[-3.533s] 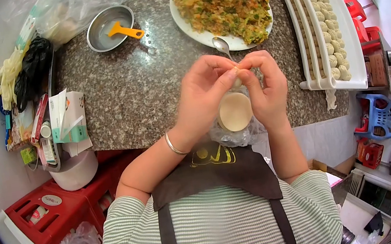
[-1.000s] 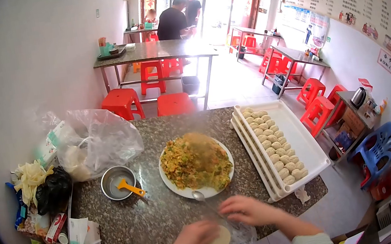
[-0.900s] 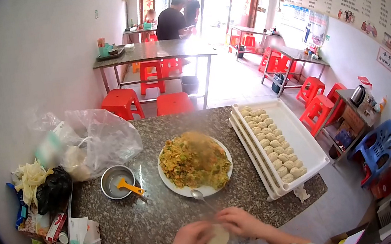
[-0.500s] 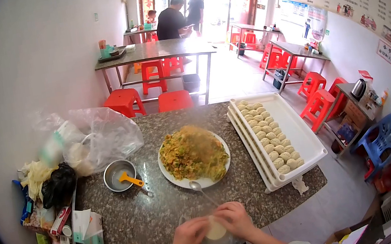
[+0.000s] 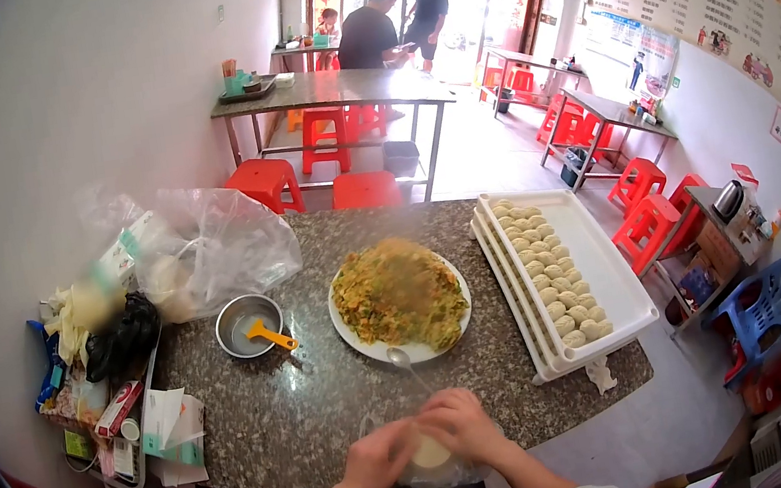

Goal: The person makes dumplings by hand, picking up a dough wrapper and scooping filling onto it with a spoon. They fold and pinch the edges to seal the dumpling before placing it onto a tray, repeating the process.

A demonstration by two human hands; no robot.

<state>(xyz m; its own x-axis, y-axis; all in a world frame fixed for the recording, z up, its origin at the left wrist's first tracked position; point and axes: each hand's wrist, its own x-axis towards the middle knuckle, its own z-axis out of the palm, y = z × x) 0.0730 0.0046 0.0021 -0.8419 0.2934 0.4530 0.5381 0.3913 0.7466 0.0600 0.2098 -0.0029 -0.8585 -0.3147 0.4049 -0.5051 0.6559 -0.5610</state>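
Observation:
My left hand (image 5: pixel 379 462) and my right hand (image 5: pixel 465 429) meet at the table's near edge, fingers closed on the upper edge of a round, pale dough wrapper (image 5: pixel 431 453). Clear plastic (image 5: pixel 438 477) shows beneath the wrapper. Just beyond my fingers, a metal spoon (image 5: pixel 398 356) leans with its bowl at the rim of a white plate (image 5: pixel 467 318). Heaped on that plate is a chopped, yellow-green filling (image 5: pixel 389 300), partly veiled by a blur. My fingertips partly hide the wrapper's top edge.
Stacked white trays (image 5: pixel 604 252) at right hold rows of dumplings (image 5: pixel 546 271). A metal bowl (image 5: pixel 242 319) with a yellow-handled tool (image 5: pixel 273 335) sits left. Plastic bags (image 5: pixel 215 255) and a cluttered tray (image 5: pixel 148 366) line the left side. Two people stand near the doorway.
My view has shifted slightly, so most of the scene sits further right. Both hands stay on the wrapper, with small finger movement. A person by the doorway has changed stance.

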